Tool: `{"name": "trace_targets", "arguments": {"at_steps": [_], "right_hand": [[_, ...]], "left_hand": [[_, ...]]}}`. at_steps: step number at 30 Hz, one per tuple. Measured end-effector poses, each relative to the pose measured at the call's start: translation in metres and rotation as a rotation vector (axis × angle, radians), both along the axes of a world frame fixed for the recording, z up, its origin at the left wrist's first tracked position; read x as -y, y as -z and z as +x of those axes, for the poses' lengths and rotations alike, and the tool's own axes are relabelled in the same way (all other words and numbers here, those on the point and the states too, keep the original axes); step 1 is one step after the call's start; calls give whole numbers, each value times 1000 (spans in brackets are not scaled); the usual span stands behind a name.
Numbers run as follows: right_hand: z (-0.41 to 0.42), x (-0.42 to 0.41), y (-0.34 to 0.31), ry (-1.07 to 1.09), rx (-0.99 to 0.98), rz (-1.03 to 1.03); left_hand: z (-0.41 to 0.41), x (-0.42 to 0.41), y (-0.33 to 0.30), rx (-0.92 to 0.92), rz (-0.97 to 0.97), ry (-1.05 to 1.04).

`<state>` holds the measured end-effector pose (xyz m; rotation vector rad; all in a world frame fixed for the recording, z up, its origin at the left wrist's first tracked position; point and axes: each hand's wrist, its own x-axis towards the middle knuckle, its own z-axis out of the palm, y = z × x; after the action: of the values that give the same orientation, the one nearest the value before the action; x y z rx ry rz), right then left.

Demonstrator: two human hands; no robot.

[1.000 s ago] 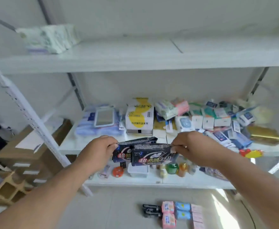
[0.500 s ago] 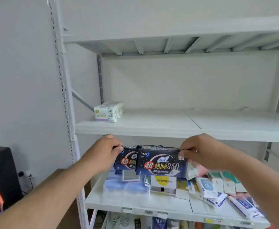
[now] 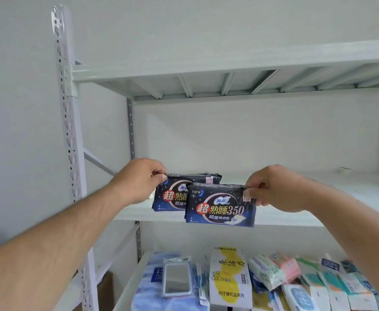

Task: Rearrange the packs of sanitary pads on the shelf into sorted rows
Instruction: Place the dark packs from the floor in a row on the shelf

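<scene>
Two dark blue packs of sanitary pads hang in front of the white middle shelf (image 3: 318,198). My left hand (image 3: 137,180) pinches the top edge of the rear pack (image 3: 170,196) at its left corner. My right hand (image 3: 271,187) pinches the top right corner of the front pack (image 3: 220,209), which overlaps the rear one. Both packs are upright with their printed fronts toward me, held at the shelf's front edge. The white pack seen earlier on this shelf is hidden behind my left hand.
The lower shelf (image 3: 125,290) is crowded with mixed goods: a white and yellow box (image 3: 228,281), a blue bundle with a mirror-like item (image 3: 177,281), and several small pads packs (image 3: 273,270). A perforated upright post (image 3: 68,131) stands at left. An upper shelf (image 3: 228,66) spans overhead.
Both hands have lifted the two dark packs from the lower shelf level up to the middle shelf. The view tilted upward, and the packs now sit closer to the shelf board.
</scene>
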<state>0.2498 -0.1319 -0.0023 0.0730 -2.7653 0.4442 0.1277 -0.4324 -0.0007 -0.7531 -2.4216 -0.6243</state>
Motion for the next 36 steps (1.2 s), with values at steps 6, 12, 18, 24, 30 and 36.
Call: {"name": "trace_targets", "arguments": {"at_steps": [6, 12, 18, 24, 30, 36], "right_hand": [[-74, -29, -11, -18, -22, -46], [-140, -50, -15, -44, 7, -36], [-191, -64, -12, -25, 29, -30], [-243, -64, -9, 28, 44, -46], [-306, -57, -15, 84, 49, -25], [-361, -44, -15, 125, 48, -19]], "left_hand": [[-71, -36, -24, 26, -38, -19], [-128, -61, -27, 66, -59, 9], [-180, -78, -27, 103, -108, 17], [-242, -85, -28, 117, -135, 58], [-318, -87, -41, 143, -168, 105], [-387, -90, -46, 168, -240, 143]]}}
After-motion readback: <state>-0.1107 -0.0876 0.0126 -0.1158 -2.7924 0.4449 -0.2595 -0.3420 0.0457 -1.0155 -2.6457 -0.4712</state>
